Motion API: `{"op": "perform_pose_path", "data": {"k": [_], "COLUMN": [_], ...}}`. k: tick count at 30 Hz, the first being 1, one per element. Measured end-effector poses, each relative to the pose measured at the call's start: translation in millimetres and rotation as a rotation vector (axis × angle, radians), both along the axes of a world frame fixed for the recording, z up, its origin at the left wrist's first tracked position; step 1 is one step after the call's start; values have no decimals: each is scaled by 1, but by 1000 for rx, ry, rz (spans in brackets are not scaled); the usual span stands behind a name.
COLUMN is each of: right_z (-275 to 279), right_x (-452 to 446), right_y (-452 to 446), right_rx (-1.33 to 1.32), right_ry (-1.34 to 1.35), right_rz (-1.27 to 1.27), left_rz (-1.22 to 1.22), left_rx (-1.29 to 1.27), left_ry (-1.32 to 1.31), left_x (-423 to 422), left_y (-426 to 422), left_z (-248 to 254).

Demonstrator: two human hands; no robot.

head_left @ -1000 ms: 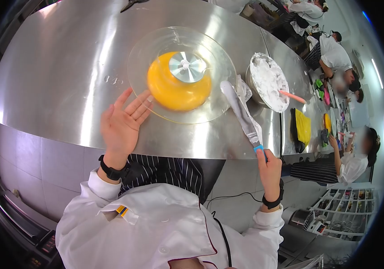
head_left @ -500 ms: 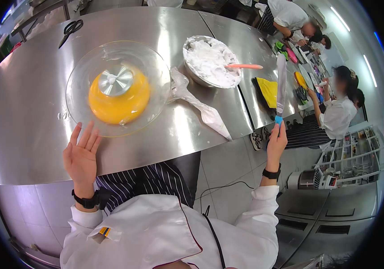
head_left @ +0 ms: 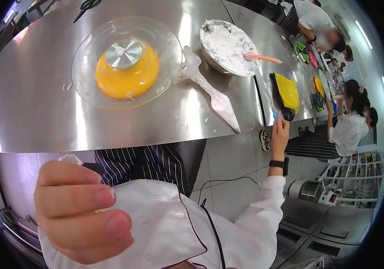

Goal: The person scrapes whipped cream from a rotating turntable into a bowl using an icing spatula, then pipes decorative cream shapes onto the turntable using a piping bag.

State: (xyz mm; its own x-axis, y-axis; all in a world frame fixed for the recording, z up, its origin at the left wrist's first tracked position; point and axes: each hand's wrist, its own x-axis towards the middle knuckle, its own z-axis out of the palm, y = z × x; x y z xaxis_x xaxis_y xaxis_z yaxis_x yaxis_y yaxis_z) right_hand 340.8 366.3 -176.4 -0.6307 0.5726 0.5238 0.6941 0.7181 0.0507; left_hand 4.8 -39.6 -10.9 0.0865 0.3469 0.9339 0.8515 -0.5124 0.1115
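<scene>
My left hand (head_left: 82,210) is raised close to the camera with its fingers curled and white smears on the fingertips. A small white bit (head_left: 70,159) shows at its upper edge; what the hand holds, if anything, is hidden. My right hand (head_left: 280,134) grips an icing spatula (head_left: 263,87) by its blue handle, its blade angled up beside the bowl. White cream fills the metal bowl (head_left: 218,66), where an orange-handled tool (head_left: 263,58) rests. A piping bag (head_left: 221,105) with white filling lies nearby. To the left, a clear round plate (head_left: 82,85) sits with an orange-yellow base (head_left: 127,83).
Black scissors (head_left: 86,6) lie at the far edge of the steel table (head_left: 26,98). A yellow and black cloth (head_left: 287,92) is right of the bowl. Other people in white work along the right side, one person (head_left: 351,127) nearest. A cable (head_left: 223,180) crosses the floor.
My left hand has come up from the table edge towards the camera, its spread fingers now curled. The spatula has swung from upright to a leftward tilt beside the bowl. The view has shifted.
</scene>
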Motion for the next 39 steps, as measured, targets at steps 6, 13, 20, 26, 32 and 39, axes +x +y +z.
{"op": "perform_pose_path", "data": {"k": [6, 13, 20, 26, 32, 39], "right_z": [3, 46, 15, 39, 27, 15], "right_x": [65, -72, -73, 33, 29, -52], "right_y": [-8, 19, 37, 17, 29, 74], "right_rx": [-162, -1352, -1613, -1385, -479, -113], "right_ry": [213, 794, 694, 545, 520, 113], "right_rz": [-43, 81, -48, -157, 29, 188], "left_rz": [225, 65, 24, -53, -14, 157], "left_rx": [-233, -210, -130, -300, -583, -744], "left_ry": [267, 86, 127, 13, -282, -255], "left_x": [-12, 6, 6, -12, -18, -3], "left_y": [-20, -21, -16, -4, -18, -27], "left_z": [10, 12, 9, -32, -79, -76]}}
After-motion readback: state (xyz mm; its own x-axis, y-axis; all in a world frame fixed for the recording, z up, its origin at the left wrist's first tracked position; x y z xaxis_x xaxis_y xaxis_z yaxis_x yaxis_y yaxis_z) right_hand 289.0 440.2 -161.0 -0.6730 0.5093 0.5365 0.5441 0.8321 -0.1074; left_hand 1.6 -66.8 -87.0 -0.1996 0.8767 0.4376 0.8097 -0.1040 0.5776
